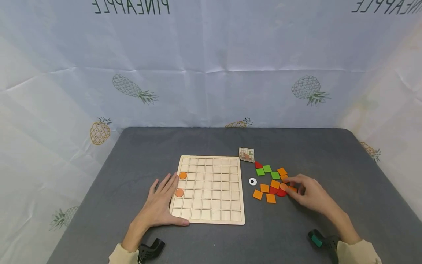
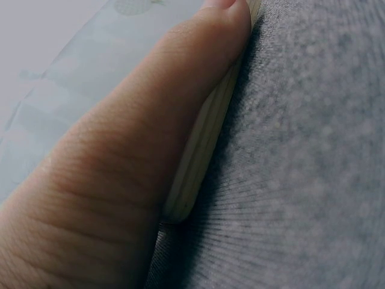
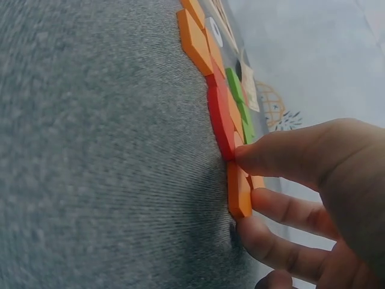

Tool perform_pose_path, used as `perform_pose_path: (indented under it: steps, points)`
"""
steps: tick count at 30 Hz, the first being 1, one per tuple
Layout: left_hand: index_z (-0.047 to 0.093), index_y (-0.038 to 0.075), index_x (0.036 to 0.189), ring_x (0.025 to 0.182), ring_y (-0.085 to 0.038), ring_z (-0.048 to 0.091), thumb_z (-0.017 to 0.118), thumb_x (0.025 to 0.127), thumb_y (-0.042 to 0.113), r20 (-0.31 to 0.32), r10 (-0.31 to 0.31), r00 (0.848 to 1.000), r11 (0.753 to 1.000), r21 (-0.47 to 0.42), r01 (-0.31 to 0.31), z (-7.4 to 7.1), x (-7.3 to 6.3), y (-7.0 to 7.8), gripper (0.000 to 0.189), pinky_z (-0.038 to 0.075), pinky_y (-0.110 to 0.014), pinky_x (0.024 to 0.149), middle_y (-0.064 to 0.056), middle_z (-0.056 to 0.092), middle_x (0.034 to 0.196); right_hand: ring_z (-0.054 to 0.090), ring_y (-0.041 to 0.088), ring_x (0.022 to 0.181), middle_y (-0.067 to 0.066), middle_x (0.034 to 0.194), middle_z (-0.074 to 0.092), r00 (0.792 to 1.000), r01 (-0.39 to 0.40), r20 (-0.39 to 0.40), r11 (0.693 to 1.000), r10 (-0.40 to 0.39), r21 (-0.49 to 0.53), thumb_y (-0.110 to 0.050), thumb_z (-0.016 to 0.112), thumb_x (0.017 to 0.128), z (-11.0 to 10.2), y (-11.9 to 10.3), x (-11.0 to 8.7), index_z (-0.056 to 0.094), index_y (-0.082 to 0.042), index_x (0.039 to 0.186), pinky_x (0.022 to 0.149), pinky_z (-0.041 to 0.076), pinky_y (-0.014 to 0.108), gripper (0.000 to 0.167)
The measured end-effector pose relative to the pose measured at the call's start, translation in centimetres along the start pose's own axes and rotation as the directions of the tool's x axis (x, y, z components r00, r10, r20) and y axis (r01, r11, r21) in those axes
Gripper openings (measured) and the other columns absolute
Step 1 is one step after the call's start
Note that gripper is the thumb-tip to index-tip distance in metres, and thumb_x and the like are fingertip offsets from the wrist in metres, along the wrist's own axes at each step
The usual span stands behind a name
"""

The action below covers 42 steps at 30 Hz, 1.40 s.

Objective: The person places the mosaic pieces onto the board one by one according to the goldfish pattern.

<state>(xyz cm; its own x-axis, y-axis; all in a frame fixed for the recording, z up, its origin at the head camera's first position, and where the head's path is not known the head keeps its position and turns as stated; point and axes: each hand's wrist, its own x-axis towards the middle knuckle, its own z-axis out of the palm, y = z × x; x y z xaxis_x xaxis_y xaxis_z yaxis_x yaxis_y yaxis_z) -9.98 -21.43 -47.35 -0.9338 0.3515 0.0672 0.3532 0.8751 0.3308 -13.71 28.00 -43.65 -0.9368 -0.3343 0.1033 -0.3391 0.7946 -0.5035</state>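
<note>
A pale wooden grid board [image 1: 211, 190] lies on the table. Two round discs sit near its left edge, an orange disc [image 1: 182, 175] and a paler orange disc [image 1: 179, 193]. My left hand [image 1: 161, 205] rests along the board's left side, fingers straight; the thumb [image 2: 180, 66] lies against its near edge. Thumb and index finger of my right hand [image 1: 311, 192] pinch a pale orange disc [image 1: 283, 186] among loose tiles. Beneath and beside it are red pieces [image 3: 221, 117] and an orange tile [image 3: 239, 189], close under the fingertips, which partly hide them.
Several orange square tiles [image 1: 271, 198] and green tiles [image 1: 260, 171] lie right of the board. A white ring [image 1: 252, 182] sits between board and tiles. A small printed pattern card [image 1: 246, 154] stands by the board's far right corner. A pineapple-print cloth [image 1: 211, 95] hangs behind the table.
</note>
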Motion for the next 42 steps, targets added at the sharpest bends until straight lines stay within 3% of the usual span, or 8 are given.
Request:
perform_pose_path:
  steps: [9, 19, 28, 33, 42]
  points:
    - [0.027, 0.004, 0.162, 0.157, -0.039, 0.024, 0.065, 0.058, 0.096, -0.029, 0.017, 0.999, 1.0, 0.003, -0.017, 0.29, 0.04, -0.16, 0.143, 0.012, -0.067, 0.121, -0.013, 0.027, 0.17, 0.044, -0.002, 0.063, 0.005, 0.098, 0.066, 1.0, -0.011, 0.023, 1.0, 0.011, 0.007, -0.014, 0.079, 0.089, 0.28, 0.06, 0.1, 0.075, -0.006, 0.117, 0.054, 0.043, 0.02, 0.03]
    - [0.028, 0.004, 0.161, 0.157, -0.039, 0.023, 0.071, 0.058, 0.09, -0.013, 0.005, 1.0, 1.0, 0.0, -0.005, 0.11, 0.05, -0.01, 0.142, 0.012, -0.067, 0.121, -0.013, 0.026, 0.17, 0.039, -0.001, 0.061, 0.0, 0.093, 0.059, 0.998, -0.024, 0.058, 1.0, 0.024, -0.013, -0.018, 0.078, 0.089, 0.39, -0.14, 0.25, 0.075, -0.008, 0.121, 0.051, 0.037, 0.02, 0.033]
    - [0.028, 0.004, 0.161, 0.157, -0.039, 0.024, 0.07, 0.058, 0.092, -0.015, 0.004, 1.0, 1.0, -0.002, -0.004, 0.05, -0.01, 0.05, 0.142, 0.012, -0.068, 0.121, -0.013, 0.026, 0.17, 0.042, 0.002, 0.069, 0.001, 0.095, 0.062, 0.998, -0.034, 0.057, 0.998, 0.036, -0.043, -0.018, 0.078, 0.09, 0.58, -0.29, 0.38, 0.075, -0.008, 0.118, 0.056, 0.037, 0.02, 0.029]
    - [0.028, 0.004, 0.161, 0.156, -0.04, 0.025, 0.065, 0.058, 0.095, -0.032, 0.012, 0.999, 1.0, -0.008, -0.012, 0.21, -0.01, -0.01, 0.143, 0.013, -0.069, 0.12, -0.014, 0.028, 0.169, 0.047, 0.005, 0.074, 0.003, 0.096, 0.064, 0.999, -0.026, 0.037, 0.998, 0.028, -0.05, -0.018, 0.079, 0.089, 0.75, -0.33, 0.4, 0.076, -0.007, 0.114, 0.059, 0.039, 0.02, 0.027]
    - [0.026, 0.004, 0.162, 0.157, -0.039, 0.024, 0.069, 0.057, 0.092, -0.016, 0.001, 1.0, 1.0, -0.004, -0.001, 0.09, 0.07, 0.03, 0.143, 0.013, -0.068, 0.12, -0.013, 0.026, 0.17, 0.04, -0.003, 0.063, 0.005, 0.095, 0.07, 0.995, 0.061, -0.075, 0.997, -0.064, -0.041, -0.014, 0.082, 0.085, 0.63, -0.54, 0.39, 0.077, -0.003, 0.108, 0.053, 0.04, 0.019, 0.026]
